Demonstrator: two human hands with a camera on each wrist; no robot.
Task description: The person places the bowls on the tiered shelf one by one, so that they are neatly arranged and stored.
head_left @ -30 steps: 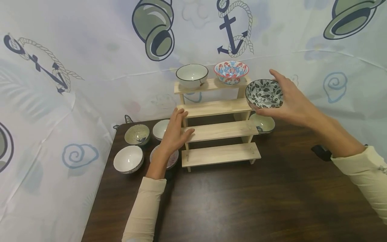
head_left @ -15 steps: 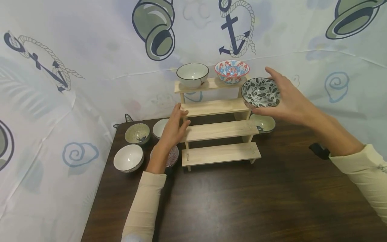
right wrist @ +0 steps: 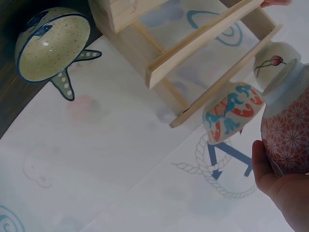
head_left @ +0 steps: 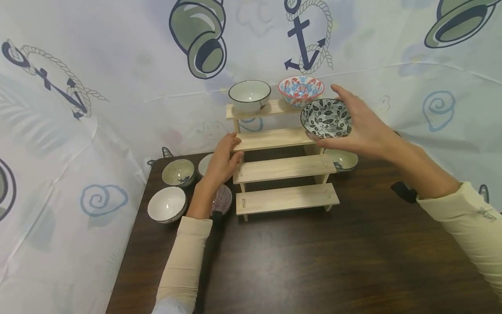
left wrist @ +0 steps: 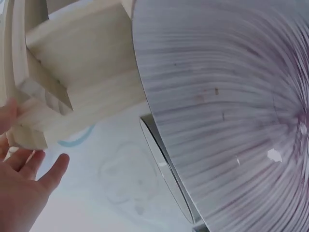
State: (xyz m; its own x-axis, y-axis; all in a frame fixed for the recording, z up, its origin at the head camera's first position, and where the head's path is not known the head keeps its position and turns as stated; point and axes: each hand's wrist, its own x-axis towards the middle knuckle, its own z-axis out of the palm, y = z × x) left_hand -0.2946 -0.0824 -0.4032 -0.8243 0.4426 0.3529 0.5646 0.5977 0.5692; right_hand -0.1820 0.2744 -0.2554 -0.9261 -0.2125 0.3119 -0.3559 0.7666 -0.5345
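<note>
White cloth (head_left: 129, 26) printed with anchors, shells and jars forms the background, and below it lies a dark wooden table (head_left: 282, 261). On the table stands a pale wooden shelf (head_left: 286, 170) of four steps. Its top step carries, from left to right, a dark-rimmed bowl (head_left: 250, 97) and a red-and-blue bowl (head_left: 301, 89), both upright. The person's right hand (head_left: 364, 131) holds a leaf-patterned bowl (head_left: 325, 118) by its side, thumb and fingers set wide apart around it. This bowl is raised at the right end of the two upper steps, its black-and-white inside tilted toward the head camera; the right wrist view shows a red flower pattern on its outside. The left hand (head_left: 223, 159) lies at the left end of the second step from the top, fingers slightly bent and thumb spread apart; how firmly it touches the wood cannot be told. Left of the shelf are a speckled bowl (head_left: 178, 172), a glossy white bowl (head_left: 166, 204), a partly hidden pale bowl (head_left: 205, 165) and, beside the left forearm, a purple-striped bowl (head_left: 222, 198). Behind the shelf's right side sits a green bowl (head_left: 347, 159), partly covered.
</note>
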